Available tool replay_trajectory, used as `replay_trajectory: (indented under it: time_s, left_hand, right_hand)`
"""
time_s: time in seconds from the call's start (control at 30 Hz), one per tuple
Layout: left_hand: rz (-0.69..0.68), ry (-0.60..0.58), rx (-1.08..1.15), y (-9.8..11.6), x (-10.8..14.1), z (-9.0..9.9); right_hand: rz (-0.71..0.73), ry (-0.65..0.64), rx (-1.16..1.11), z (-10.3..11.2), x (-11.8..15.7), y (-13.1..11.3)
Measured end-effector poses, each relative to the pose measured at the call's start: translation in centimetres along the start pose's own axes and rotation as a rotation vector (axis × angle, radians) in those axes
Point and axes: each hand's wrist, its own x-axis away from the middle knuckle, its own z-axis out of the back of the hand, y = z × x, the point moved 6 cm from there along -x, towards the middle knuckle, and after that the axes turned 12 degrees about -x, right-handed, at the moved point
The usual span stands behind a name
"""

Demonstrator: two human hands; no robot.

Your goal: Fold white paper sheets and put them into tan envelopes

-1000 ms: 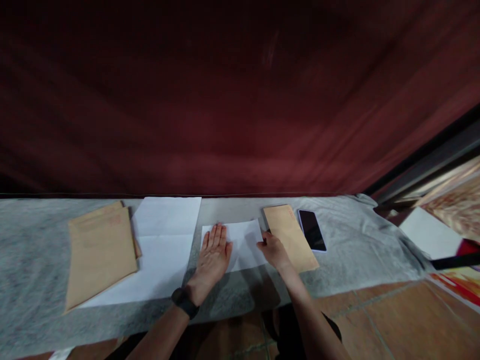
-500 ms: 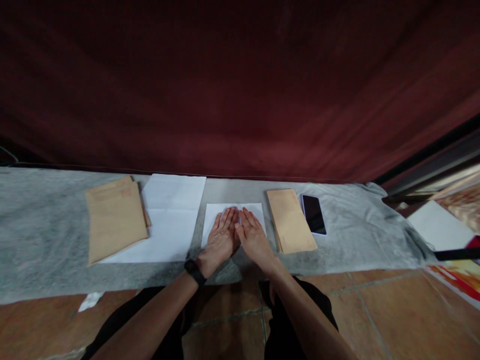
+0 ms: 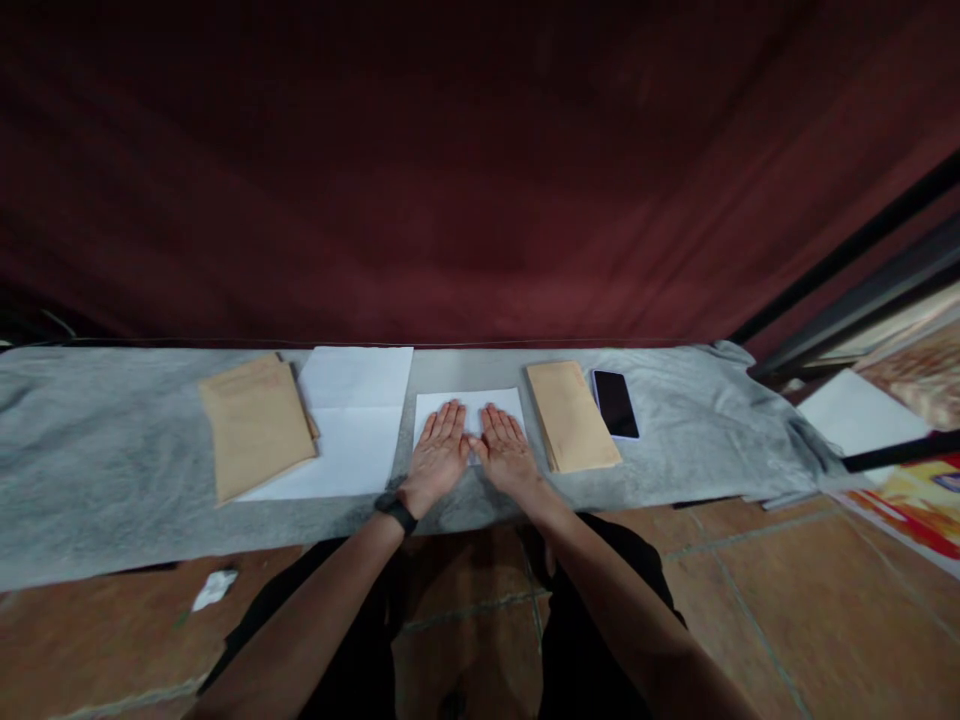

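A small white sheet of paper (image 3: pixel 474 400), perhaps folded, lies on the grey cloth straight in front of me. My left hand (image 3: pixel 441 450) rests flat on its left part, fingers stretched out and pointing away from me. On the right part, my right hand (image 3: pixel 506 448) lies flat in the same way. The thumbs meet or nearly meet near the middle, and the palms hide the sheet's near edge. Neither hand grips anything. To the right is a stack of brown envelopes (image 3: pixel 574 420); to the left are larger white sheets (image 3: pixel 352 440) with a crease across them.
More brown envelopes (image 3: pixel 259 430) overlap the white sheets at left. A phone (image 3: pixel 616 405) lies beyond the right stack. The grey cloth (image 3: pixel 697 430) covers a long low surface against a dark red drape (image 3: pixel 450 200). Crumpled white paper (image 3: pixel 214 590) is on the tiled floor.
My hands have spread apart from close together at the sheet's middle, the left moving left and the right slightly right. The whole view has shifted a little.
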Motion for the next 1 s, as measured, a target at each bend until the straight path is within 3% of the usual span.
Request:
replay_trajectory:
  time_s: [0.47, 0.87, 1.0]
  left_hand:
    - [0.091, -0.071, -0.065, -0.8, 2.5, 0.5]
    - [0.211, -0.006, -0.040, -1.5, 3.4, -0.3]
    - [0.176, 0.025, -0.017, -0.4, 3.2, 0.5]
  right_hand:
    - [-0.068, -0.006, 0.035, 0.7, 0.8, 1.4]
    - [-0.016, 0.087, 0.090, 1.2, 1.8, 1.8]
    - [-0.036, 0.103, 0.074, 2.1, 2.3, 1.1]
